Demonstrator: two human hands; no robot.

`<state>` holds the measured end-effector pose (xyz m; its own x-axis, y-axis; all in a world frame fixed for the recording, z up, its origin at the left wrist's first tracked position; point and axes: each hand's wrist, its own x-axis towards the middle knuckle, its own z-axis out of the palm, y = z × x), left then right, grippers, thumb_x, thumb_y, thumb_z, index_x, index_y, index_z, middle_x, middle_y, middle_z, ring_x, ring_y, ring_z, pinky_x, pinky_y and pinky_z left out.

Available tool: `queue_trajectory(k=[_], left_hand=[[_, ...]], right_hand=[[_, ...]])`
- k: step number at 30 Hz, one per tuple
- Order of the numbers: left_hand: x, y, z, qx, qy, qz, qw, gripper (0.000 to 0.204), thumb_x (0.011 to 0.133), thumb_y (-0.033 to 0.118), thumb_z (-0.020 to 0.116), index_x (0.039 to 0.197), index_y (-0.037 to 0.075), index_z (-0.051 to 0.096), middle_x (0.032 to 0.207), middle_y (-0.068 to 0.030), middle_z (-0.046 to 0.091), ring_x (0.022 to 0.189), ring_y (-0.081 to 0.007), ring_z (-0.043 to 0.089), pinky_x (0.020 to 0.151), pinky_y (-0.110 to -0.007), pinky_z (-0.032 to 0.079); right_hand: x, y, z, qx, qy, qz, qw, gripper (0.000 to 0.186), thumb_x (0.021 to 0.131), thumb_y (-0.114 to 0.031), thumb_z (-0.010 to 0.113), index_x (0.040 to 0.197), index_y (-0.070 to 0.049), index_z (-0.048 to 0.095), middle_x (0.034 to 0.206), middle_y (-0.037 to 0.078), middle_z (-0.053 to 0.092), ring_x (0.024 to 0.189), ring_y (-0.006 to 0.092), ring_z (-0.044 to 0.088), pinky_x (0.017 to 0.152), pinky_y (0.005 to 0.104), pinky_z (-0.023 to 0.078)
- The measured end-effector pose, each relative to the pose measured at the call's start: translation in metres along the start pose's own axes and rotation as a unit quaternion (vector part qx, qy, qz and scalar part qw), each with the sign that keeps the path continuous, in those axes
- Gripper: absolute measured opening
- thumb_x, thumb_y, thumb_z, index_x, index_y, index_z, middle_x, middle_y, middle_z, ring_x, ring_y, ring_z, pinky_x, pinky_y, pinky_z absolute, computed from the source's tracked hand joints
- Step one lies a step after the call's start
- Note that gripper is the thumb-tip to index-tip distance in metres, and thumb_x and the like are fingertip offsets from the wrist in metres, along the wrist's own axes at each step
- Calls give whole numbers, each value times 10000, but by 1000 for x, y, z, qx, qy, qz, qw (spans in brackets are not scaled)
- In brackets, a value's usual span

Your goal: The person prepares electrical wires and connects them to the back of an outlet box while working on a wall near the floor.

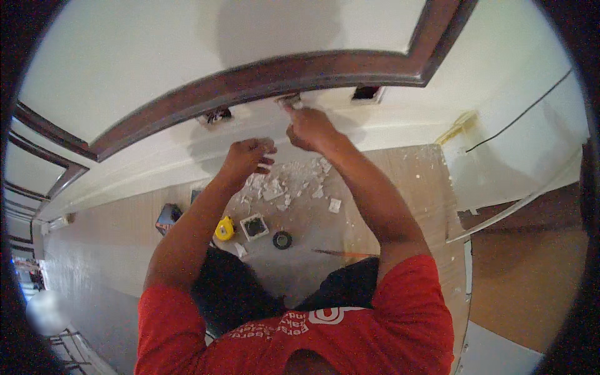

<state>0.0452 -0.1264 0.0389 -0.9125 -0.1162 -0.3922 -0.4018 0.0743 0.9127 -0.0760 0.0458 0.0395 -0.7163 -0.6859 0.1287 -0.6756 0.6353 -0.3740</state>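
Note:
My right hand is raised to the low wall, its index finger stretched into the middle cutout just under the dark wooden moulding. The thumb stands apart from that finger and nothing shows in the hand. To its left, my left hand hovers before the wall with curled fingers. A small greyish bit shows at its fingertips, too unclear to name. Below both hands, broken plaster pieces lie scattered on the floor.
Two more cutouts, one left and one right, open in the wall. Near my legs lie a yellow tape measure, a square white box with a dark inside, a black tape roll and a thin orange-handled tool.

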Motion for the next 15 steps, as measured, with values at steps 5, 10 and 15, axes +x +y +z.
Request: queue_trajectory(k=[5,10,15], left_hand=[[-8,-3,2,29,-21,6,999,470,928,353,633,1228,-6,588,1123,-130,668,892,-237,659,714,-362,570],[-19,2,-3,40,-22,15,999,479,924,359,643,1219,-16,596,1092,-116,676,872,-226,662,694,-350,573],[-16,5,-7,53,-33,37,997,472,928,379,630,1191,-13,620,1076,-115,680,867,-224,667,697,-350,575]], right_hand=[[-21,13,24,103,218,23,970,410,896,-290,547,1233,-62,601,902,237,682,817,411,663,778,491,525],[-16,-8,16,138,302,79,940,319,890,-341,607,1086,-110,707,788,211,679,719,408,657,673,465,522],[7,-17,22,69,270,157,948,366,905,-388,564,1009,-64,701,849,220,690,737,403,666,714,494,524]])
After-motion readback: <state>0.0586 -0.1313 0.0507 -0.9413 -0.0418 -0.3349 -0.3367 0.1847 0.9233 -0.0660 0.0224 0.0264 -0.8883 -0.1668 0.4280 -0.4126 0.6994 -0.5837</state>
